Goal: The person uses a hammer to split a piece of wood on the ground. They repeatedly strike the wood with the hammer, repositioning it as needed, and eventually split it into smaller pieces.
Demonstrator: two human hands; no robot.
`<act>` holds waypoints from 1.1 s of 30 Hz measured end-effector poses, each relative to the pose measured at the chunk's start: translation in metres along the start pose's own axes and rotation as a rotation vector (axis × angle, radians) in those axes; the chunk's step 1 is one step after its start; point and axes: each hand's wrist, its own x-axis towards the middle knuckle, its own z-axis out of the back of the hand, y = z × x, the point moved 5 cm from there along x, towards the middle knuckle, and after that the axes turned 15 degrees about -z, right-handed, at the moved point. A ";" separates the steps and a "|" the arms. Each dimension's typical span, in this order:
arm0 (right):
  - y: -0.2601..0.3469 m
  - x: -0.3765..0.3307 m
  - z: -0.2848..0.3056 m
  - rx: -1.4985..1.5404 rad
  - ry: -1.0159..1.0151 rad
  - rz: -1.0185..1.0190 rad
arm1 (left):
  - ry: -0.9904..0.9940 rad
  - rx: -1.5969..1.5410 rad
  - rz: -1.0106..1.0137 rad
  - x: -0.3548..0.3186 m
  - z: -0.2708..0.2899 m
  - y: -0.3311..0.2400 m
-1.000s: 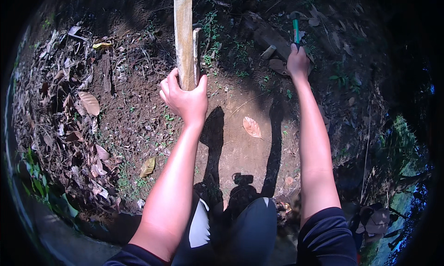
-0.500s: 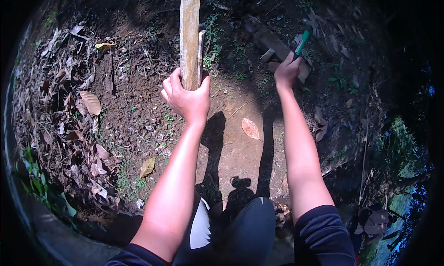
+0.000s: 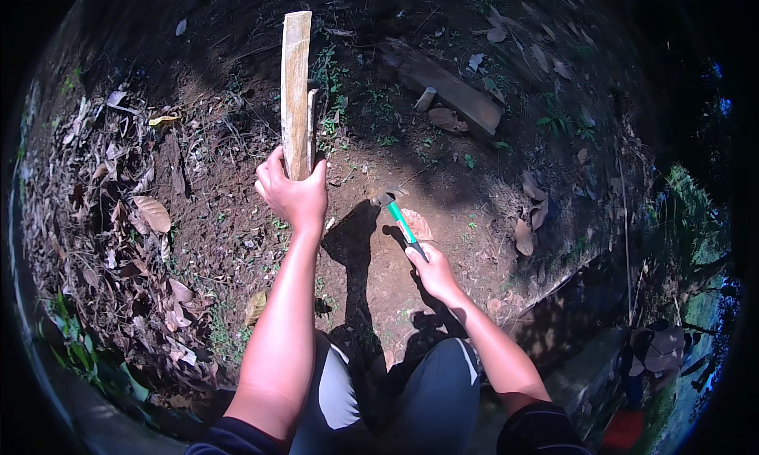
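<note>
Wooden and pale, the stake (image 3: 296, 91) stands above centre in the view, its long axis running nearly straight from 6 to 12 o'clock, the squared top end toward 12 and the lower end hidden behind the left hand (image 3: 292, 192). A thinner sliver of wood lies touching its right edge. By appearance it is stiff, dry and fairly light, rough-sawn and unlikely to slip; splinters are a risk, and the sound place to grip is low on the shaft, where the hand is now. The left hand's fingers are wrapped closed around the stake, thumb on the right side, knuckles toward the camera. At 4 o'clock of that hand, well apart from the stake, the right hand (image 3: 433, 271) has its fingers curled tight round the black grip of a hammer (image 3: 402, 222) with a green handle; its metal head points toward 11 o'clock, low over the bare brown soil (image 3: 371, 281). Judged heavy at the head and hard, the hammer is rightly held at the far end. Outward: a dry leaf (image 3: 152, 213) at 9 o'clock, a weathered plank (image 3: 451, 91) at 1 o'clock, leaf litter along the left rim, and the person's grey-clad knees at 6 o'clock.
</note>
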 end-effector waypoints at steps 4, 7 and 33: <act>-0.157 -0.031 -0.046 0.051 -0.015 -0.274 | -0.033 0.026 -0.005 -0.004 -0.007 0.005; -0.184 -0.061 -0.061 -0.045 -0.195 -0.230 | -0.014 0.062 -0.009 -0.008 -0.005 0.005; -0.188 -0.070 -0.049 -0.088 -0.326 -0.479 | 0.044 0.094 -0.045 -0.007 0.005 0.013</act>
